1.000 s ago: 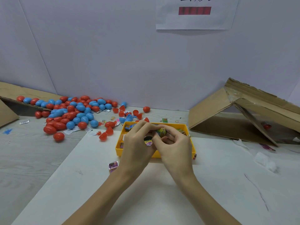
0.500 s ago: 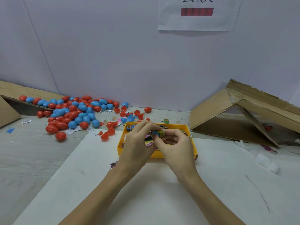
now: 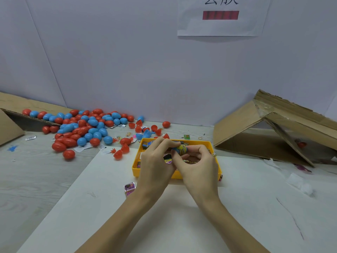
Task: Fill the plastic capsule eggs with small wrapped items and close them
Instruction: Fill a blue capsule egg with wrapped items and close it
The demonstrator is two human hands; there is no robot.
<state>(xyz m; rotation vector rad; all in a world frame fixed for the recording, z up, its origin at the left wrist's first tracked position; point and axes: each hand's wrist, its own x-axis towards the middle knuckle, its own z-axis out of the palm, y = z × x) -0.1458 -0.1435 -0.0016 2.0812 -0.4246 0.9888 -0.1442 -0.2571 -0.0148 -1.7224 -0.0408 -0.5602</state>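
The small yellow-printed wrapped item (image 3: 182, 149) and a blue plastic capsule half (image 3: 175, 149) are sitting pinched between the curled fingertips of the left hand (image 3: 156, 167) and right hand (image 3: 198, 168), above the shallow yellow plastic tray (image 3: 135, 166). The red and blue egg pile (image 3: 82, 128) is lying at 10 o'clock.

Head camera looks forward and down, close over the table (image 3: 45, 179).

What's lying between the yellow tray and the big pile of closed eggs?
In the head view, loose red egg halves and small wrappers lie between the yellow tray and the egg pile.
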